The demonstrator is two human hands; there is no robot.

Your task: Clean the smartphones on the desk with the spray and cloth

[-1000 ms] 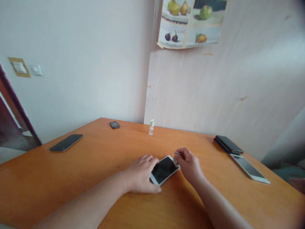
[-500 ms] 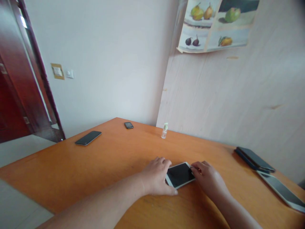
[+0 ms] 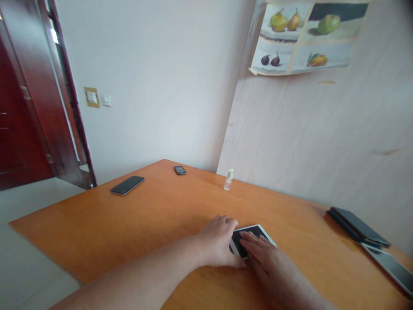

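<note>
A small white-framed tablet point(image 3: 258, 230) with a dark screen lies face up on the orange-brown table point(image 3: 180, 206). My left hand point(image 3: 221, 241) grips its left end, fingers at the far edge and thumb at the near edge. Across the screen rests my right hand point(image 3: 266, 256), its fingers stretched out and lying flat on the glass. Those fingers cover the near right part of the tablet. Whether anything thin lies under them is hidden.
At the left lies a black phone point(image 3: 127, 185), with a smaller dark phone point(image 3: 180, 170) near the far corner. A clear pump bottle point(image 3: 228, 181) stands by the back edge. On the right are a dark case point(image 3: 358, 226) and another white-framed tablet point(image 3: 392, 267).
My right hand has moved from the tablet's right edge, where its fingers were pinched, onto the screen and flattened. My left hand keeps its grip. The view has shifted slightly left.
</note>
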